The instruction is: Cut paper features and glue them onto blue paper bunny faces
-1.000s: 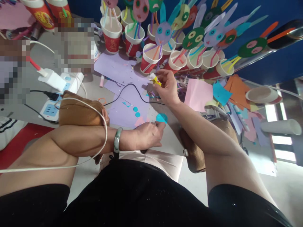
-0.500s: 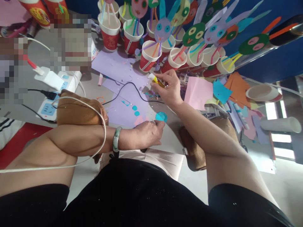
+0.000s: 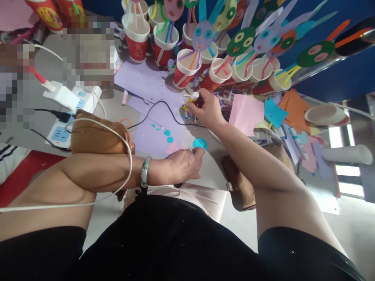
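Observation:
My left hand point(image 3: 185, 164) is closed at the near edge of the table, its thumb and finger pinching a round blue paper disc point(image 3: 200, 143). Higher up, my right hand point(image 3: 210, 109) grips a small glue stick point(image 3: 191, 100) with a yellow body and a white end, its fingers curled around it. Part of the stick is hidden by the fingers. Two small blue paper dots point(image 3: 168, 136) lie left of the disc on a sheet of purple paper point(image 3: 152, 137). Just beyond the right hand stands a red and white paper cup point(image 3: 184, 76) with straws in it.
Several paper cups with straw-and-paper animal heads point(image 3: 202, 35) line the back. Pink paper point(image 3: 246, 114) and orange paper point(image 3: 294, 109) scraps lie at right. A black cable point(image 3: 164, 102) crosses the purple sheets. At left are a power strip point(image 3: 60, 133) and a brown pouch point(image 3: 96, 136).
In my right hand the glue stick has turned, so its white end now points up and right instead of left. My left hand has stayed on the blue disc.

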Available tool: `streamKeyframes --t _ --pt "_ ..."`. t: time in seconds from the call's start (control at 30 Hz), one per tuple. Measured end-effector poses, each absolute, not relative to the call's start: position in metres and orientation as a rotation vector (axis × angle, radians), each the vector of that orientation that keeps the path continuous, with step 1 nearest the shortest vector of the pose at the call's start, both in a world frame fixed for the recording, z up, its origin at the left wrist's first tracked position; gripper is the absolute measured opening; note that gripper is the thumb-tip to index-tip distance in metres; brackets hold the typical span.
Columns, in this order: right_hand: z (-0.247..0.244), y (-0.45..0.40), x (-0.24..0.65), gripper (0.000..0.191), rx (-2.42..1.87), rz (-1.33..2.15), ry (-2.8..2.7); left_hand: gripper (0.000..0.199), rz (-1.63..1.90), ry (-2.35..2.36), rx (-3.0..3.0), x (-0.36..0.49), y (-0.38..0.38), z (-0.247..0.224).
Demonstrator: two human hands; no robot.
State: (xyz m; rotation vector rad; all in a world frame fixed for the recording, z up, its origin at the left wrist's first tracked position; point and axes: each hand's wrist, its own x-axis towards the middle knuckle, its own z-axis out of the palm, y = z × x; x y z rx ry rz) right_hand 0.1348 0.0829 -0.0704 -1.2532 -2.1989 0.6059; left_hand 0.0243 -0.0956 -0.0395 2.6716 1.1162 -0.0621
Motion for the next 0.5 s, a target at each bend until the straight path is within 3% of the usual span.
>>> streamKeyframes --t 0.13,0.23,0.37,0.43,0.5 --pt "-0.061 0.081 0.137 0.031 -1.273 0.609 -2.213 0.054 -0.102 1.081 2.654 0.023 -0.095 -0.039" --pt "-0.042 0.069 0.144 0.04 -1.314 0.538 -2.2 0.068 -0.154 1.064 2.596 0.023 -0.094 -0.038" --pt "-0.017 0.038 0.156 0.014 -1.279 0.559 -2.323 0.086 -0.242 1.091 2.508 0.023 -0.096 -0.037" --pt "-0.013 0.023 0.158 0.003 -1.195 0.749 -2.506 0.079 -0.247 1.099 2.484 0.022 -0.097 -0.034" --pt "-0.014 0.011 0.157 0.008 -1.114 0.891 -2.687 0.067 -0.203 1.116 2.47 0.02 -0.098 -0.03"
